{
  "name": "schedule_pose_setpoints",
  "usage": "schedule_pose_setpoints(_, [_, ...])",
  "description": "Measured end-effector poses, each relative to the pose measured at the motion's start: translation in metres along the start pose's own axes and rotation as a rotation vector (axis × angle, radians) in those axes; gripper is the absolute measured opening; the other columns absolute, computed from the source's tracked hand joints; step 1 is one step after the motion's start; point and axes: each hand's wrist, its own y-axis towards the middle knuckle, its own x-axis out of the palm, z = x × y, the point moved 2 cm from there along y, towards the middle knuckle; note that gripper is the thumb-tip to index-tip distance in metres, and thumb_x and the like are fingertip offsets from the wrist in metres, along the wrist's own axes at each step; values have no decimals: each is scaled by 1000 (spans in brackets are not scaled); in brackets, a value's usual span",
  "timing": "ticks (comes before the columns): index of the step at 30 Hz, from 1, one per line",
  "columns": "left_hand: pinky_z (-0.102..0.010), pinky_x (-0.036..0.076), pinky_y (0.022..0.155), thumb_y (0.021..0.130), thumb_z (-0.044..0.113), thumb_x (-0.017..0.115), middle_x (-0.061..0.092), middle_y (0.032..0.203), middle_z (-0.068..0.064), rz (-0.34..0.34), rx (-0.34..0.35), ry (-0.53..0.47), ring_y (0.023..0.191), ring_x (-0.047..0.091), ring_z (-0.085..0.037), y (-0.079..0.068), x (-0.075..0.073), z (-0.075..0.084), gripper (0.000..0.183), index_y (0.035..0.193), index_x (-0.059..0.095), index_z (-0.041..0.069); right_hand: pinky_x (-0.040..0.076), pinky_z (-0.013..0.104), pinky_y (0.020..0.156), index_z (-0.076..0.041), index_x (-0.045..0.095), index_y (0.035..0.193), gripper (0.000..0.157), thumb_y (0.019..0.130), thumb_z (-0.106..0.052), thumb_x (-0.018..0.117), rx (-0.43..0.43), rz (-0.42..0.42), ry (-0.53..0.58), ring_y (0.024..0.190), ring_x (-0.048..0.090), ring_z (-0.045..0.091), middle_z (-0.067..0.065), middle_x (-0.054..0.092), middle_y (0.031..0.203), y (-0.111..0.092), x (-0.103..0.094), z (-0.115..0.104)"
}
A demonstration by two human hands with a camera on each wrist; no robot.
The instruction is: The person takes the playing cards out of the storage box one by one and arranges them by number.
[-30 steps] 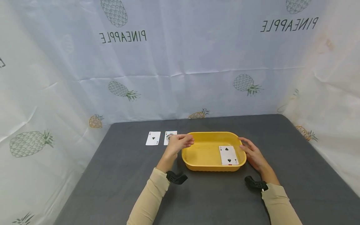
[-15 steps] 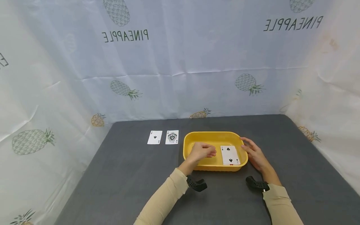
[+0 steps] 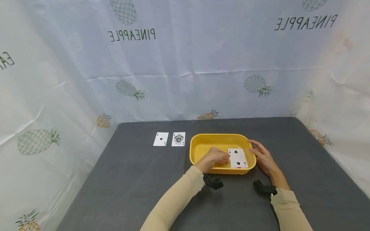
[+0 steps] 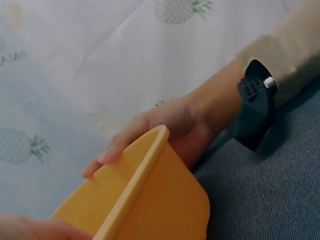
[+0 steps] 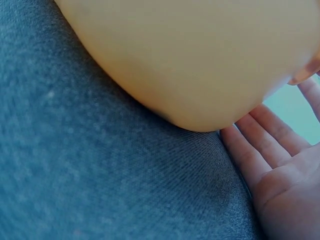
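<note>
Head view downward — wrists' beside tray

One table carries one yellow tray. Two loose cards lie outside it; inside, one two of spades shows whole, with at least one further card beneath, the exact number hidden. There are one left hand, one right hand, two sleeves and two black wrist devices. The head view shows three mirrored word prints, one cut off, and several pineapple prints, some too faint to count.
</note>
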Motion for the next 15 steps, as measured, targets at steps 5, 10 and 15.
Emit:
schedule_pose_setpoints(5, [-29,60,81,85,12,71,74,95,-14,50,-85,-11,86,73,-20,2,8,2,30,109,68,-5,53,12,80,-17,44,136,36,101,-17,49,8,-14,6,98,60,-7,-25,57,113,1,2,1])
schedule_pose_setpoints(10, [-27,60,77,81,13,75,70,89,-11,106,-111,10,75,66,-17,1,18,5,30,105,67,-3,54,11,79,-17,45,135,35,100,-16,50,2,-7,12,97,61,-7,-25,60,111,0,1,1])
schedule_pose_setpoints(15, [-21,49,58,79,11,77,60,77,-6,137,-102,66,62,53,-16,4,29,7,23,95,67,-1,54,12,80,-15,44,136,35,101,-12,47,-28,-34,46,99,62,-6,-22,61,113,-1,-2,0])
